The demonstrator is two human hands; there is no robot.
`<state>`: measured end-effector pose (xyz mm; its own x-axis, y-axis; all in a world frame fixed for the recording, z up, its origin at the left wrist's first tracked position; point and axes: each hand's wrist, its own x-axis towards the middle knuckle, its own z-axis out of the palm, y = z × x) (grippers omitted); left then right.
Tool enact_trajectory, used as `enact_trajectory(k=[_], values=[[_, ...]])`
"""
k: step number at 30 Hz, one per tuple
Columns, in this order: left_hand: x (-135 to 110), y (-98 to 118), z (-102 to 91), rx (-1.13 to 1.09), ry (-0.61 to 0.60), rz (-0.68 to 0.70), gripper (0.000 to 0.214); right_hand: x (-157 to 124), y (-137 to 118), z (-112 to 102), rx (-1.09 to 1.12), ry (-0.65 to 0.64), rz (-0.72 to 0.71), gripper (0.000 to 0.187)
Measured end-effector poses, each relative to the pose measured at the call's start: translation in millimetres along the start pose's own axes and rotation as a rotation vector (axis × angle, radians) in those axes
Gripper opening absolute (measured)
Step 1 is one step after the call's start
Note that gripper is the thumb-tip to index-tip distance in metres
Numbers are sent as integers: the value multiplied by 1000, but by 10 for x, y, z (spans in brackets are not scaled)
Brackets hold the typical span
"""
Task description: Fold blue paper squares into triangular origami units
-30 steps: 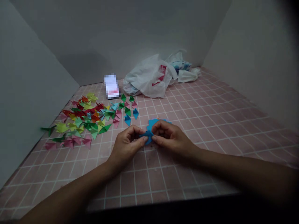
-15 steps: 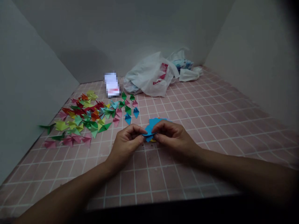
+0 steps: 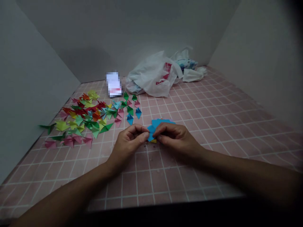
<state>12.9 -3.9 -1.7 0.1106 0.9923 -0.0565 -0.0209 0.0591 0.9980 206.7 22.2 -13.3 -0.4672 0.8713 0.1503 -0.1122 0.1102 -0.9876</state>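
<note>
Both hands meet near the middle of the pink tiled table (image 3: 213, 132) and pinch one small blue paper (image 3: 150, 134) between them. The left hand (image 3: 129, 143) closes thumb and forefinger on the paper's left edge. The right hand (image 3: 177, 138) closes its fingertips on the right edge, with its other fingers curled down toward the table. Both grips are narrow and hold the same paper. It sits just above the table, touching or nearly touching a few blue sheets (image 3: 163, 121) that lie flat behind the right hand's knuckles. A yellow sliver (image 3: 153, 141) shows under the paper; what it is cannot be told.

By the look of it, the step in hand is a fold or crease in the paper, pressed between the fingertips. The paper looks small and partly doubled over. A further crease would call for edges held flush and a firm press along the line, since so small a piece leaves the fingers little room to shift.

Left of the hands lies a pile (image 3: 85, 121) of folded triangles in red, green, yellow, pink and blue, and two blue triangles (image 3: 130, 119) lie nearest the hands. By the far wall lie a white bag (image 3: 153, 77) and a blurred white packet (image 3: 114, 84)
</note>
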Motion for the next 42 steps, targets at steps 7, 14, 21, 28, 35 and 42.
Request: enact_trajectory(k=[7, 14, 21, 28, 35, 42], values=[[-22, -14, 36, 290, -9, 235, 17, -5, -9, 30, 51, 15, 58, 35], [-39, -33, 42, 285, -62, 226, 25, 5, -8, 6, -96, -7, 92, 11], [-3, 17, 47, 163, -118, -19, 15, 5, 8, 13, -71, 91, 105, 17], [12, 13, 35, 144, -82, 17, 13, 10, 0, 27, 15, -3, 171, 21], [5, -33, 53, 125, -11, 115, 16, 7, 17, 24, -13, -25, 163, 20], [-7, 6, 37, 224, -52, 128, 5, -7, -24, 9, -161, -54, 74, 25]])
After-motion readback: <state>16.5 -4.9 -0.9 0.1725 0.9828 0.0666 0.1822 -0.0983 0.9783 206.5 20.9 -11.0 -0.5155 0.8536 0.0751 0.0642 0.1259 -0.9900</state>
